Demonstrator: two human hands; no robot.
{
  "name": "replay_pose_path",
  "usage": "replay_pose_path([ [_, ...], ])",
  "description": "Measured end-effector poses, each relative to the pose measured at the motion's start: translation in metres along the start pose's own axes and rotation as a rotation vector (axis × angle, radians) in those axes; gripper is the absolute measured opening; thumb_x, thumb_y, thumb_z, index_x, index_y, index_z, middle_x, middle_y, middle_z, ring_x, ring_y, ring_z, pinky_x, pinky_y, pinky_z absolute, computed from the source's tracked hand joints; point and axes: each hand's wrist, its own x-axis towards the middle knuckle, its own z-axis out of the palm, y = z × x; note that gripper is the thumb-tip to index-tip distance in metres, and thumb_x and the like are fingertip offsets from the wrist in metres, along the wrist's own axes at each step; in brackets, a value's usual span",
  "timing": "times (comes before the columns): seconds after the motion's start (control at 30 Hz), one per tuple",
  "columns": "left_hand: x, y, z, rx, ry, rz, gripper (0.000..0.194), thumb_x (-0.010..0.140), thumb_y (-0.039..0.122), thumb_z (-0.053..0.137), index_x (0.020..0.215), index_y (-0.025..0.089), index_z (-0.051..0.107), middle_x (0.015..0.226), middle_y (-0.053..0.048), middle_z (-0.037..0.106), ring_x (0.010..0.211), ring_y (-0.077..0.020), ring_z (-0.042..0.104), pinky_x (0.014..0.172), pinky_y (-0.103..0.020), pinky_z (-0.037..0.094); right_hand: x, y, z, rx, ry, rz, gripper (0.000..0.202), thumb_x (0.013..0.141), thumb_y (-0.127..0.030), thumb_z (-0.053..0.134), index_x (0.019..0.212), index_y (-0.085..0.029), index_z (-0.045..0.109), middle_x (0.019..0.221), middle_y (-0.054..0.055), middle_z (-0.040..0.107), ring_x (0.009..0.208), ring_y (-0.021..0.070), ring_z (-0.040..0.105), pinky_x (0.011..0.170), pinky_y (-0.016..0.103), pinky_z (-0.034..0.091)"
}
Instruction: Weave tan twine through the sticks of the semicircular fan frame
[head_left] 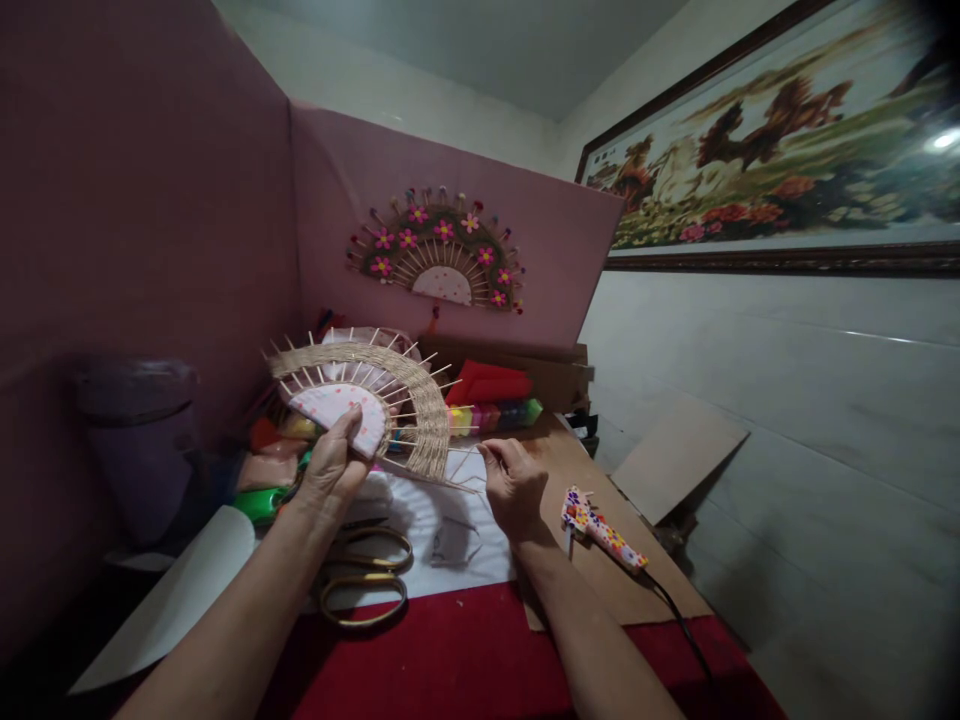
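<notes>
My left hand grips a half-round woven fan by its base, thumb on the white cloth with pink dots. Thin wooden sticks radiate from that base, with tan twine woven across them in a wide band. At the fan's right end, my right hand is closed in a pinch near the stick tips. Loose strands of twine run between the fan and those fingers; exactly what the fingertips pinch is partly hidden. Below the fan, large scissors with gold-coloured handles lie on the table.
A flower-patterned glue gun with a black cord rests on brown cardboard at right. White paper covers part of the red cloth. Behind stand coloured materials and a pink board bearing a finished flowered fan.
</notes>
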Motion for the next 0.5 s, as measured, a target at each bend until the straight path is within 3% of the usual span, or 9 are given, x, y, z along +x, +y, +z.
replay_pose_path([
  [0.23,0.0015,-0.0013,-0.0042,0.113,-0.027,-0.001,0.02,0.077,0.003,0.052,0.094,0.009,0.062,0.067,-0.005,0.067,0.056,-0.0139,0.064,0.056,-0.025,0.055,0.0032,-0.0011,-0.0011,0.182,-0.226,0.014,0.018,0.082,-0.033,0.053,0.077,-0.021,0.066,0.072,0.002,0.065,0.066,0.014,0.058,0.062,0.023,0.039],
  [0.5,0.003,-0.0061,-0.0076,0.183,-0.033,-0.005,0.021,0.074,0.001,0.053,0.093,0.008,0.061,0.064,-0.005,0.067,0.051,-0.0131,0.063,0.051,-0.023,0.054,0.0042,-0.0052,-0.0034,0.147,-0.267,0.015,0.018,0.08,-0.034,0.055,0.073,-0.021,0.065,0.069,0.001,0.065,0.063,0.0133,0.057,0.058,0.022,0.037],
])
